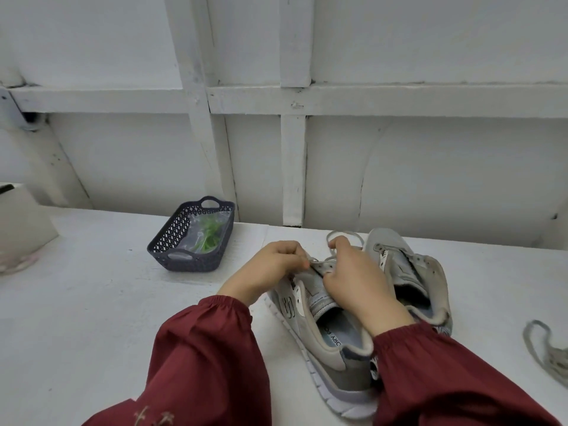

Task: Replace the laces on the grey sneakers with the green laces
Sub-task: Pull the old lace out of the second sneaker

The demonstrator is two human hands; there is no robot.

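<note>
The bench [92,302] carries the near sneaker [325,358] and far sneaker [399,259] side by side. The basket [172,238], well left, holds the green laces [209,235]. Grip of left hand [270,269] and right hand [356,278]: narrow, pinching the old lace [344,233] at the near sneaker's eyelets. Hazard: a sharp pull jams the lace and drags the sneaker

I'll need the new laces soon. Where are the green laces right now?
In the head view, the green laces lie bagged inside the dark basket on the table, near the wall, left of the left hand and the nearer grey sneaker.
</note>
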